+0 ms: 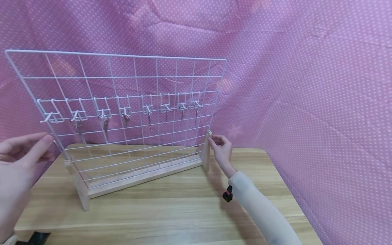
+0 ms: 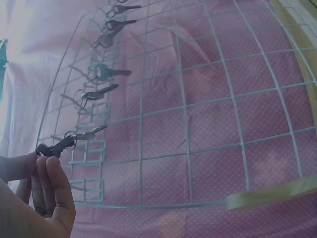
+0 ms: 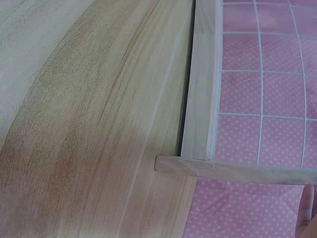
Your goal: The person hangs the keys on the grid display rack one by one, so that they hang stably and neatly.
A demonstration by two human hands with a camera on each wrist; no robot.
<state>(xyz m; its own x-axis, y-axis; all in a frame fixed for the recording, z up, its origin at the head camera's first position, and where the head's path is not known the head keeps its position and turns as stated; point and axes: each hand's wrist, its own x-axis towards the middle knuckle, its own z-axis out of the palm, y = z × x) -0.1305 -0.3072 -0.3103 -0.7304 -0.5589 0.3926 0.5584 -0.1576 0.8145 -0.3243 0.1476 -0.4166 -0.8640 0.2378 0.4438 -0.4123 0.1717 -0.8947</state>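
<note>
My left hand is beside the left edge of the white wire grid, below the leftmost hook. Between its thumb and fingertips it pinches a dark key, which overlaps a hanging key in the left wrist view. A row of white wire hooks runs across the grid; the leftmost hook is bare and keys hang from the others by rings. My right hand grips the right wooden upright of the stand near its top; in the right wrist view only its fingers show.
The stand's wooden base bar and left wooden foot rest on a wood-grain table. Pink dotted cloth hangs behind and to the right. Each wrist carries a black strap.
</note>
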